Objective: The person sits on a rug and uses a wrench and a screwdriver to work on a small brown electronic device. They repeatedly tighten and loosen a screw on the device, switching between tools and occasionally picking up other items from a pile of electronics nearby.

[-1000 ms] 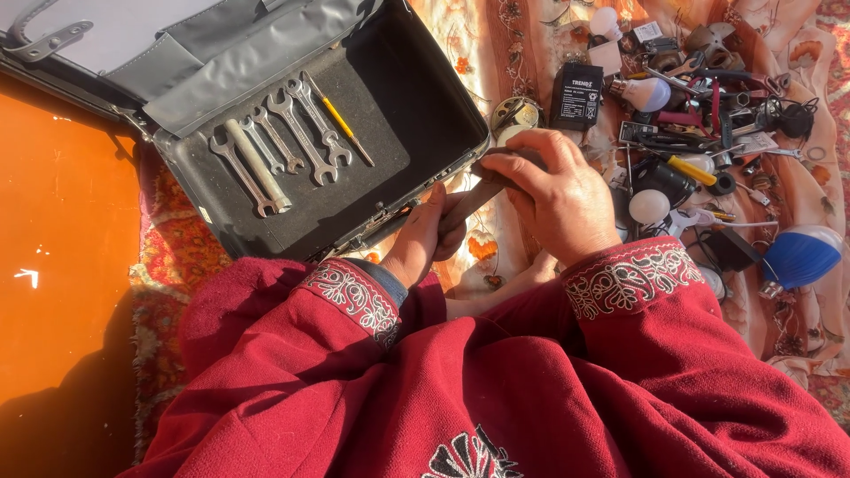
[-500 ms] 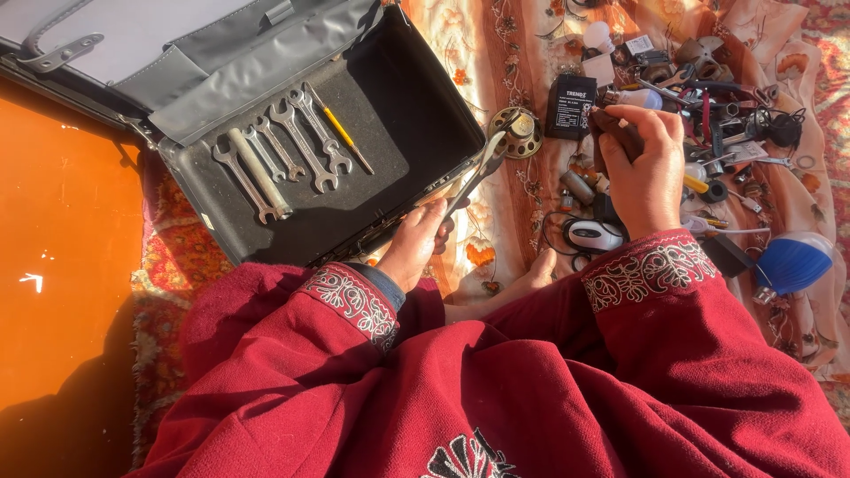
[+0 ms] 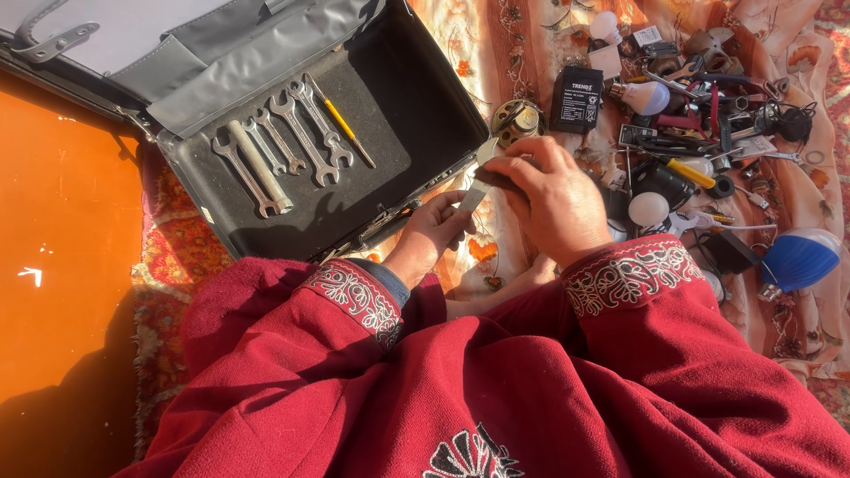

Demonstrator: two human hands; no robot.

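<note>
Hands at an open tool case [image 3: 416,115]. Left hand [image 3: 436,227] curls its fingers around the lower end of one flat wrench [image 3: 479,180], beside the case's front edge; right hand [image 3: 553,196] pinches its upper part, fingers pressed together. Inside the case lie five wrenches [image 3: 282,152] and one yellow-handled screwdriver [image 3: 347,131].

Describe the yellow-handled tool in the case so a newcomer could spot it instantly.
Start at the open grey case on the patterned cloth, left of the person's hands. On its dark lining lies a row of silver wrenches; at the row's right end lies the screwdriver. It is the only slim one with a yellow handle, and has no open jaws at its ends.
</note>
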